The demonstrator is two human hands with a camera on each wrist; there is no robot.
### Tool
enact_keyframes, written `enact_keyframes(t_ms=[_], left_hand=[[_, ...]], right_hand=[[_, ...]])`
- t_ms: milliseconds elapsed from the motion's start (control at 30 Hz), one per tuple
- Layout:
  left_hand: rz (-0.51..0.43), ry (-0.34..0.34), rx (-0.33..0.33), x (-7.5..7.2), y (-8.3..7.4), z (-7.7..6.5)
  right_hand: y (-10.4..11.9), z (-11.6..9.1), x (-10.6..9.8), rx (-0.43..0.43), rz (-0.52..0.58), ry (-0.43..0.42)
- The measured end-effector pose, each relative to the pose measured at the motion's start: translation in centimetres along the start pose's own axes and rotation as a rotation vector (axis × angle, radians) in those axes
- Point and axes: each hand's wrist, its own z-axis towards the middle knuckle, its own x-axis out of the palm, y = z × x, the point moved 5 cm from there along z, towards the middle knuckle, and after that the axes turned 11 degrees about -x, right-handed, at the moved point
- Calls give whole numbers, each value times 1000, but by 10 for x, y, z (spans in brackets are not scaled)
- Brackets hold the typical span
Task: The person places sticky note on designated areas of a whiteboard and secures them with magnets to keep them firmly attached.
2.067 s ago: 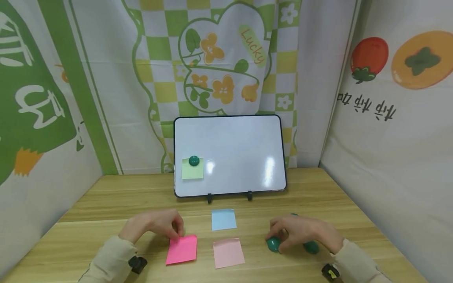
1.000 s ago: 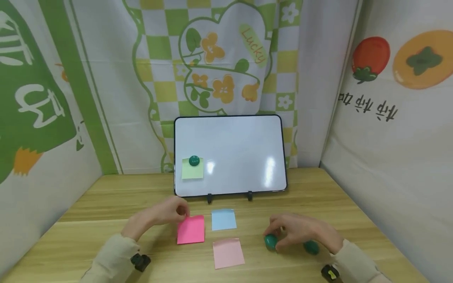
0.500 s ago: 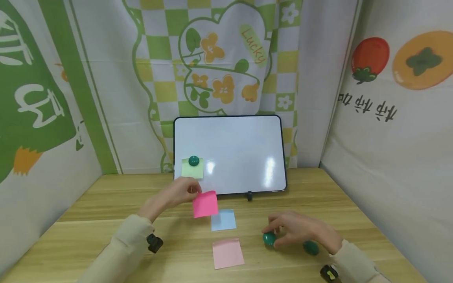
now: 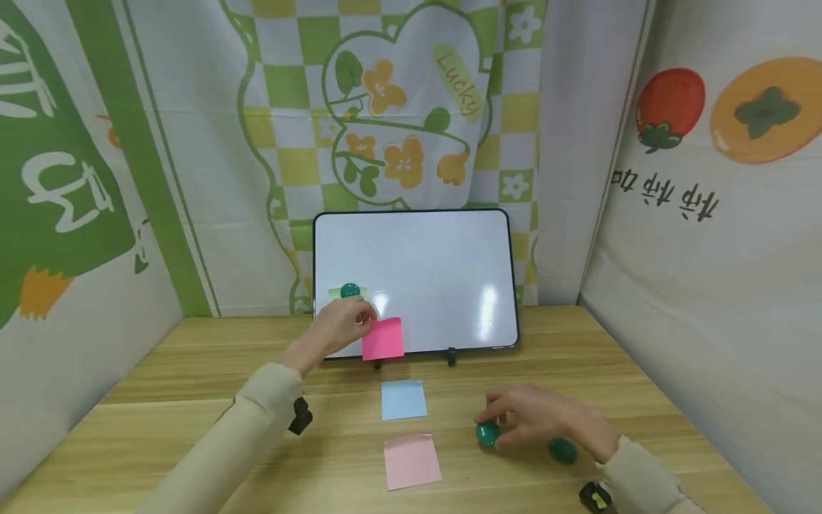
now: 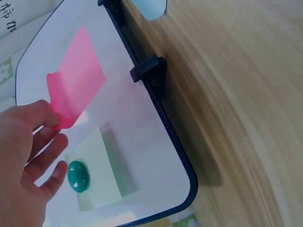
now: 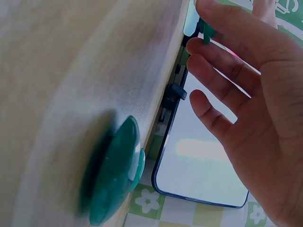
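My left hand [image 4: 335, 328] pinches the top left corner of a hot pink sticky note [image 4: 384, 340], holding it up before the lower left of the whiteboard [image 4: 443, 271]. Just left of it on the board, a pale green sticky note [image 5: 102, 175] hangs under a round green magnet [image 5: 78, 176]; the hand partly hides that note in the head view. Low over the table at the right, my right hand [image 4: 536, 414] pinches another green magnet [image 4: 486, 434] between thumb and fingers. Its remaining fingers are spread loosely in the right wrist view.
A blue sticky note [image 4: 404, 400] and a light pink one [image 4: 412, 462] lie on the wooden table [image 4: 160, 400] between the hands. Beside the right wrist sits a further green magnet [image 4: 562, 450]. Black feet [image 4: 452, 356] prop the whiteboard; printed curtains hang around.
The left hand has lifted the hot pink note off the table and carried it forward and right, up to the whiteboard. The right hand has shifted slightly left with its magnet.
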Motion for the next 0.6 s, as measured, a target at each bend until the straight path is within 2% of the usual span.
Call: enact_keyframes(t_ms=[100,200,367,600], left_hand=[[48,-115,60,-2,-1,9],[96,-187,92,-2,-3,18],[152,-238,106,1,-3,28],[209,-294,113,7,-4,42]], right_hand=[[0,0,0,-7,-6,2],[1,-1,0,-27,-18,-2],[2,0,1,-49,-30,-3],[1,0,1,-33,-32,0]])
